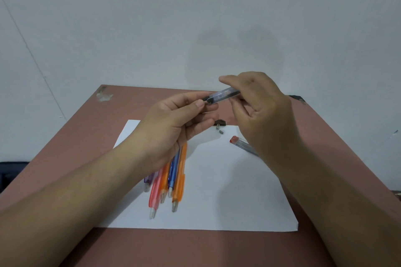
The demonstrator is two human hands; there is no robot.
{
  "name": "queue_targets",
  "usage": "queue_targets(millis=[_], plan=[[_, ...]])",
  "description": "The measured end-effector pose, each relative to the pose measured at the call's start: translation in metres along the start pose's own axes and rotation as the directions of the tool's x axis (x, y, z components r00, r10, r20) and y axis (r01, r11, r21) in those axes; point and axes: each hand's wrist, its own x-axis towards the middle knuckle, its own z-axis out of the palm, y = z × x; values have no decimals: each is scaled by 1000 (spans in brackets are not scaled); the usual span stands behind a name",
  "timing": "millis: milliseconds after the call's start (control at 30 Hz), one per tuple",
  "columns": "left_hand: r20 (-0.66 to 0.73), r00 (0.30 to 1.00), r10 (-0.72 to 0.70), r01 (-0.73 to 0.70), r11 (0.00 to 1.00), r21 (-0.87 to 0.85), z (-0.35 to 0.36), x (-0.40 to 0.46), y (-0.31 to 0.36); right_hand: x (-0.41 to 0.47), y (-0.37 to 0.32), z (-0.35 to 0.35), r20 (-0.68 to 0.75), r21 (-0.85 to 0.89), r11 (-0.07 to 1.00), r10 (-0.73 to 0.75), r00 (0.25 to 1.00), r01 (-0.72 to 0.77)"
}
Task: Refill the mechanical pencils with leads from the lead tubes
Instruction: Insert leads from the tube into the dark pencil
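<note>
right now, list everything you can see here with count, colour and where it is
table: one, reddish brown, against the pale wall
paper sheet: one, white, flat on the table
pencils: five, two orange, one blue, one pink, one purple, bunched on the sheet's left half
lead tube in hand: one, clear bluish with dark cap, held above the table
lead tube on sheet: one, clear with red cap, right side, partly hidden by the right wrist
small bits: a few, grey and dark, far edge of the sheet
hands: left pinches the tube's cap end, right holds its body

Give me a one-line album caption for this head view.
Both hands, left and right, grip a clear lead tube above coloured pencils.
</note>
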Motion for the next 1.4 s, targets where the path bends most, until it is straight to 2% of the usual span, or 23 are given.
queue_targets(millis=[100,300,567,767,1100,1233,1400], plan=[[-21,999,-26,26,1000,-2,0,0,-1,-1,2,2,11,1,1000,-1,1000,1],[-85,990,-115,109,991,-78,1,1,-1,-5,6,4,160,56,998,3,987,-12],[-90,981,-170,158,979,-127,1,2,-1,-8,9,4,261,70,996,34,965,-55],[-94,980,-175,163,979,-120,1,1,-2,-7,6,3,259,6,999,49,965,-52],[-74,982,-175,166,979,-115,2,1,-1,-9,8,3,245,50,996,60,968,-75],[-75,981,-178,168,979,-117,1,1,-1,-7,7,3,246,-15,998,69,967,-67],[-63,981,-183,175,979,-109,0,1,-2,-9,7,3,252,40,996,66,966,-79]])
